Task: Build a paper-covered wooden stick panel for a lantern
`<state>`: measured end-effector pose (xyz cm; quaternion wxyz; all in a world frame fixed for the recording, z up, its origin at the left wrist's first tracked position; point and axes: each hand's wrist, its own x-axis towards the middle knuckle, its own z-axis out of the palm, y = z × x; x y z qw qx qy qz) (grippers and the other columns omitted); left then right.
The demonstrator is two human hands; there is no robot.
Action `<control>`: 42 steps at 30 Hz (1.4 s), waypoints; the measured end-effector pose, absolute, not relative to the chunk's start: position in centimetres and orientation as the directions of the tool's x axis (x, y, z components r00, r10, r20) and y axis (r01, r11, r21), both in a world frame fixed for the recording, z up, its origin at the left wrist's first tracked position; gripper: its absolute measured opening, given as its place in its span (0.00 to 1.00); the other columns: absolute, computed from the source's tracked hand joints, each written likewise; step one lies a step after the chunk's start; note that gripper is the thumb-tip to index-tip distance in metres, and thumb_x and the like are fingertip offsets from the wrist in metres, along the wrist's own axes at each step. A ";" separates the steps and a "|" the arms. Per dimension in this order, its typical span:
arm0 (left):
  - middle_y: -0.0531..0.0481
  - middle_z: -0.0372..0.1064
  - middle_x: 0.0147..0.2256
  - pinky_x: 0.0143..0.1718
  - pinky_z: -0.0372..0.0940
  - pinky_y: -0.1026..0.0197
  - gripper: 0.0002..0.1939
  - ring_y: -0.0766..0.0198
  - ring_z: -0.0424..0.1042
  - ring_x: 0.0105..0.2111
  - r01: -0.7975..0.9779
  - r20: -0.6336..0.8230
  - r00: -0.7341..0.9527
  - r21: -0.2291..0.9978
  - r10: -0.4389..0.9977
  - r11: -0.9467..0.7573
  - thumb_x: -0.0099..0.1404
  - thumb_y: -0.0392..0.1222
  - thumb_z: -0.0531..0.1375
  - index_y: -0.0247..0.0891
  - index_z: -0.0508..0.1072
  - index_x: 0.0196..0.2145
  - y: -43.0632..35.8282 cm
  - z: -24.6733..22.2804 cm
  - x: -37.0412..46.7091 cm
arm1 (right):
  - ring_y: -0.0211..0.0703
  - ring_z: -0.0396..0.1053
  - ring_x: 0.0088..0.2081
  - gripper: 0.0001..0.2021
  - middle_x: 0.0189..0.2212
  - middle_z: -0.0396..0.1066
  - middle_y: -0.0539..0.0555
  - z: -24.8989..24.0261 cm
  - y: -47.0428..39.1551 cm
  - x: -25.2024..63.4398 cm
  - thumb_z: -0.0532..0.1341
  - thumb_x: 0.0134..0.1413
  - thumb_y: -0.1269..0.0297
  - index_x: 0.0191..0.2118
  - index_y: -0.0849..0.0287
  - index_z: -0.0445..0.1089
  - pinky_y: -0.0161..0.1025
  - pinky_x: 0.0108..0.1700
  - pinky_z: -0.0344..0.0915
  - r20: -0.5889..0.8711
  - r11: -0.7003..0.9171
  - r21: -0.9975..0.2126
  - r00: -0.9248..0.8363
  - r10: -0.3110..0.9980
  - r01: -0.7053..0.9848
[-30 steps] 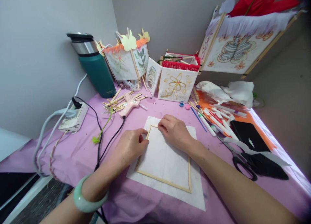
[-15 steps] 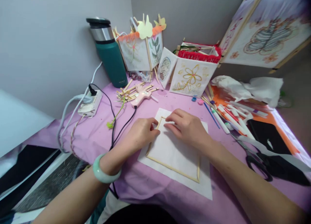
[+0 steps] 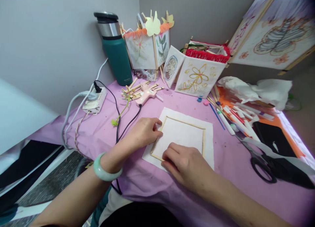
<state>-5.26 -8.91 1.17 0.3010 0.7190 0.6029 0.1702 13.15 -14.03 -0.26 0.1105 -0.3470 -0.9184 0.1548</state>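
A square frame of thin wooden sticks (image 3: 185, 122) lies flat on a white sheet (image 3: 209, 148), with a margin of sheet showing around it. My left hand (image 3: 147, 131) has its thumb and index finger closed at the frame's left stick. At the near stick, toward the left corner, my right hand (image 3: 185, 161) pinches with its fingertips. That hand hides most of the near stick and the near right corner. A pale green bangle (image 3: 103, 169) circles my left wrist.
Beyond the sheet lie a pink glue gun (image 3: 147, 96) and loose sticks (image 3: 133, 93). A green bottle (image 3: 116, 56), decorated lanterns (image 3: 197, 77) and a power strip (image 3: 95, 100) stand behind. Markers (image 3: 226, 122) and black scissors (image 3: 263, 169) lie on the right of the purple cloth (image 3: 228, 187).
My right hand has moved from the frame's far left corner down to its near stick, uncovering the far stick. My left hand stays at the left stick. The view has shifted slightly.
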 end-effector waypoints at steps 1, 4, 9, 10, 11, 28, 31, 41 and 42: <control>0.54 0.71 0.22 0.28 0.60 0.64 0.16 0.66 0.69 0.22 0.764 -0.115 0.214 0.639 0.970 -0.092 0.55 0.39 0.60 0.36 0.75 0.43 -8.9 1.1 -5.3 | 0.40 0.66 0.30 0.07 0.31 0.69 0.53 -0.3 -14.1 13.2 0.56 0.60 0.67 0.33 0.61 0.69 0.38 0.31 0.60 0.103 0.714 -0.361 -0.735 0.670 0.600; 0.54 0.71 0.23 0.28 0.60 0.64 0.17 0.66 0.69 0.23 0.764 -0.113 0.208 0.639 0.972 -0.089 0.55 0.39 0.60 0.37 0.75 0.43 -8.9 1.1 -5.2 | 0.40 0.66 0.30 0.08 0.30 0.69 0.53 -0.3 -14.1 13.3 0.55 0.60 0.68 0.32 0.61 0.69 0.38 0.31 0.59 0.118 0.713 -0.373 -0.732 0.671 0.593; 0.55 0.71 0.23 0.28 0.60 0.65 0.18 0.66 0.69 0.23 0.775 -0.119 0.214 0.625 0.970 -0.095 0.55 0.39 0.60 0.37 0.75 0.45 -8.9 1.1 -5.2 | 0.39 0.65 0.29 0.07 0.29 0.68 0.53 -0.4 -14.1 13.5 0.54 0.59 0.69 0.32 0.61 0.68 0.37 0.31 0.58 0.135 0.695 -0.409 -0.714 0.687 0.591; 0.55 0.71 0.23 0.27 0.60 0.65 0.18 0.66 0.69 0.22 0.777 -0.121 0.215 0.623 0.969 -0.094 0.55 0.38 0.60 0.37 0.75 0.45 -8.9 1.2 -5.2 | 0.39 0.65 0.29 0.07 0.29 0.68 0.53 -0.5 -14.1 13.5 0.55 0.59 0.69 0.32 0.62 0.68 0.37 0.31 0.58 0.137 0.691 -0.415 -0.710 0.690 0.592; 0.55 0.71 0.22 0.27 0.60 0.65 0.19 0.66 0.69 0.22 0.778 -0.124 0.213 0.621 0.969 -0.091 0.55 0.38 0.60 0.36 0.75 0.45 -8.9 1.3 -5.1 | 0.39 0.65 0.29 0.07 0.29 0.68 0.53 -0.5 -14.1 13.4 0.55 0.59 0.69 0.32 0.62 0.68 0.37 0.31 0.58 0.138 0.689 -0.420 -0.708 0.692 0.592; 0.54 0.73 0.23 0.29 0.61 0.64 0.18 0.66 0.70 0.23 0.819 -0.142 0.200 0.568 0.969 -0.085 0.55 0.37 0.59 0.37 0.75 0.45 -9.1 1.8 -4.8 | 0.39 0.64 0.29 0.10 0.28 0.67 0.53 -0.4 -14.2 13.2 0.53 0.61 0.68 0.31 0.62 0.69 0.37 0.31 0.57 0.128 0.679 -0.424 -0.702 0.700 0.599; 0.55 0.72 0.22 0.28 0.61 0.64 0.18 0.66 0.70 0.22 0.815 -0.137 0.203 0.573 0.969 -0.090 0.55 0.37 0.59 0.37 0.75 0.45 -9.1 1.7 -4.8 | 0.38 0.63 0.28 0.10 0.27 0.67 0.53 -0.4 -14.3 13.2 0.53 0.60 0.68 0.30 0.62 0.69 0.37 0.31 0.56 0.133 0.679 -0.414 -0.698 0.703 0.606; 0.55 0.72 0.23 0.27 0.61 0.65 0.17 0.67 0.70 0.21 0.810 -0.130 0.188 0.581 0.974 -0.079 0.56 0.37 0.59 0.37 0.75 0.44 -9.2 1.6 -4.7 | 0.38 0.63 0.28 0.10 0.27 0.66 0.53 -0.4 -14.2 13.2 0.53 0.61 0.68 0.30 0.61 0.68 0.37 0.31 0.55 0.151 0.700 -0.397 -0.710 0.688 0.594; 0.55 0.72 0.22 0.27 0.60 0.65 0.17 0.67 0.69 0.21 0.810 -0.131 0.186 0.581 0.974 -0.076 0.56 0.37 0.59 0.37 0.75 0.44 -9.2 1.6 -4.7 | 0.38 0.63 0.28 0.10 0.27 0.66 0.53 -0.4 -14.2 13.2 0.53 0.61 0.68 0.30 0.61 0.68 0.37 0.31 0.55 0.152 0.701 -0.396 -0.710 0.687 0.593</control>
